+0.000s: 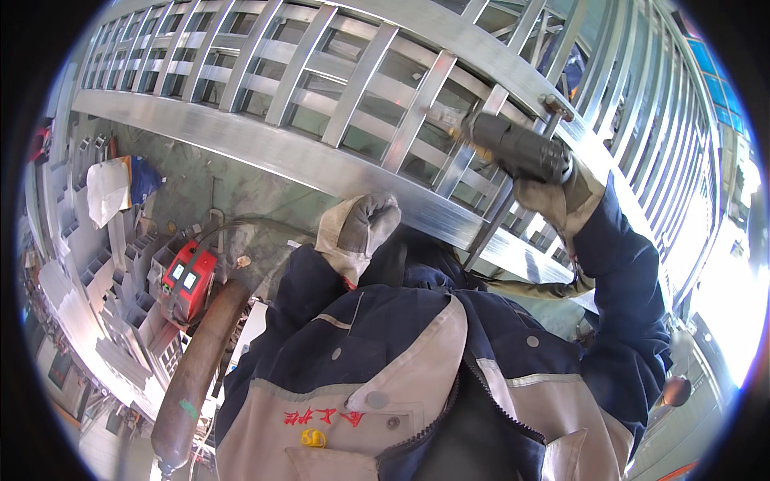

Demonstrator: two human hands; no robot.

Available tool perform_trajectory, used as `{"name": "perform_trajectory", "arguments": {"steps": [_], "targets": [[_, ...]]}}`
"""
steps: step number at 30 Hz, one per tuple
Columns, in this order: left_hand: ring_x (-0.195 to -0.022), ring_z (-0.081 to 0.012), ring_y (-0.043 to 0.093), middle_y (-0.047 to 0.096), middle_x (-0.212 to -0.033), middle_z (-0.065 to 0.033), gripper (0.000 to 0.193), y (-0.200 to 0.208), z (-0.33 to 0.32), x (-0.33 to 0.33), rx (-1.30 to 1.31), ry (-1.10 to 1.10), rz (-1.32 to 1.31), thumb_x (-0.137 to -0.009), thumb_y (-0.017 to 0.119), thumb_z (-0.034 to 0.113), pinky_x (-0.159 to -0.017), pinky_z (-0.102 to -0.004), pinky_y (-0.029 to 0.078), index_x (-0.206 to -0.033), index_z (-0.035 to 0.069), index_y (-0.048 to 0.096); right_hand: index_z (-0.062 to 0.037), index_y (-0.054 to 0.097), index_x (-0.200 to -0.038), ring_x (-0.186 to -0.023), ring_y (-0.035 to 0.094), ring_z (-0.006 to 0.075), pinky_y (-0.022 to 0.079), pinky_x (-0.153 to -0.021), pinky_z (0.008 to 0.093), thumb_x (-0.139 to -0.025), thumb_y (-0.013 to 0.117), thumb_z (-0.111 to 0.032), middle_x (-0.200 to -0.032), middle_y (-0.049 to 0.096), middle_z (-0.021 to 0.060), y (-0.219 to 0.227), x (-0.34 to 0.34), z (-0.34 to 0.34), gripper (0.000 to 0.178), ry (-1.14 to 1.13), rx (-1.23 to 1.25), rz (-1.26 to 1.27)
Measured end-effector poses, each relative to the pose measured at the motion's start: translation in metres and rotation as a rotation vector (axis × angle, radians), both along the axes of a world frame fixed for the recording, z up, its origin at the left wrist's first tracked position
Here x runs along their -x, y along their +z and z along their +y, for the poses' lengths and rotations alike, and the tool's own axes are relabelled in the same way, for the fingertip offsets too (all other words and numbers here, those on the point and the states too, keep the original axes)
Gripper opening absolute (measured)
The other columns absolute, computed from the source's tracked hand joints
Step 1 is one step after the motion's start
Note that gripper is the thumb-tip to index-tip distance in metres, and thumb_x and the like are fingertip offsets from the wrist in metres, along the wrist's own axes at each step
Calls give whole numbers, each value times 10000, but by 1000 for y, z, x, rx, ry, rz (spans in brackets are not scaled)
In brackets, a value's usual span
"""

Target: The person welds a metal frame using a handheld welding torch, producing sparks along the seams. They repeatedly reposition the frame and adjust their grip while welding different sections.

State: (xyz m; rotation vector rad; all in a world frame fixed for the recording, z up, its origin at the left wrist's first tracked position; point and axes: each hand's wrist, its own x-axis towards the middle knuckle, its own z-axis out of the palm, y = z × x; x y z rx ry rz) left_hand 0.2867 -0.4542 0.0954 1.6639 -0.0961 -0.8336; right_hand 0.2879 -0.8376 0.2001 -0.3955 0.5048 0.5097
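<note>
My right hand (561,196), in a pale work glove, is wrapped round the rear of a dark, barrel-shaped angle grinder (521,148). The grinder's front end is blurred and sits over the slats of a shiny metal frame (265,152). Left of it, my gloved left hand (359,228) is curled into a fist against the frame's near rail; anything inside the fingers is hidden. Beside the grinder, a clamp with a long bar (497,215) crosses the rail.
A red machine with two small displays (188,276) stands at the left, near a brown gas cylinder (196,377). Stacked metal profiles (88,321) line the far left. A cable (265,223) runs from the red machine toward the frame. More slatted framing (658,120) rises at the right.
</note>
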Motion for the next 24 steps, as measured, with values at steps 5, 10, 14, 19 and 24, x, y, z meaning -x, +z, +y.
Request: {"name": "perform_trajectory", "arguments": {"steps": [5, 10, 14, 19, 24], "targets": [[-1115, -131, 756, 816, -1226, -79, 178, -8, -2, 6, -49, 15, 3, -1099, 769, -47, -1006, -309, 624, -1272, -10, 787, -41, 609, -1670, -1372, 720, 204, 633, -1160, 405, -1084, 820, -103, -1533, 735, 159, 13, 13, 14, 626, 702, 901, -432], [-999, -248, 834, 854, -1108, -168, 206, -1, -8, 6, -104, 61, -70, -1073, 854, 118, -917, -380, 643, -1255, 29, 817, -41, 613, -1668, -1371, 720, 204, 629, -1166, 407, -1086, 819, -104, -1535, 735, 156, 7, 14, 25, 620, 736, 875, -443], [-1149, -130, 770, 834, -1260, -76, 204, 9, -5, 3, -207, -52, -132, -1112, 781, -2, -1033, -313, 629, -1315, -15, 794, -42, 616, -1666, -1370, 721, 204, 626, -1170, 409, -1088, 817, -105, -1536, 734, 155, 4, 14, 25, 616, 740, 858, -439], [-1150, -141, 778, 843, -1259, -87, 210, 12, -8, 1, -168, -22, -112, -1106, 804, 41, -1039, -330, 629, -1310, -8, 803, -42, 619, -1664, -1368, 722, 203, 622, -1175, 411, -1090, 816, -106, -1537, 734, 153, 3, 14, 25, 611, 739, 837, -421], [-1141, -127, 772, 839, -1249, -77, 205, 12, -6, 2, -190, -32, -87, -1112, 796, 38, -1034, -318, 628, -1312, -9, 801, -37, 634, -1652, -1363, 719, 202, 608, -1189, 411, -1094, 809, -113, -1526, 740, 140, -2, 14, 23, 590, 766, 838, -400]]}}
